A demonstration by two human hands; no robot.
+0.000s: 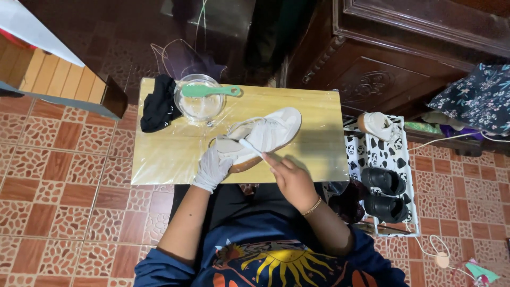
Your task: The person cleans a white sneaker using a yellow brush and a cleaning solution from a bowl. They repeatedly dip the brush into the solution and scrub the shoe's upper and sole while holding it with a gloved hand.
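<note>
A white sneaker [271, 133] lies on its side on a small wooden table [164, 154] covered in clear plastic. My left hand [211, 167], in a white glove, grips the heel end of the sneaker. My bare right hand [289, 178] holds a thin white brush [251, 147] by its handle, with the tip against the shoe's side. A gold bracelet sits on my right wrist.
A glass bowl [199, 103] with a green brush [210, 91] laid across it and a black cloth [158, 106] sit at the table's far left. A rack [385, 159] with a white shoe and black sandals stands at the right, dark wooden furniture behind.
</note>
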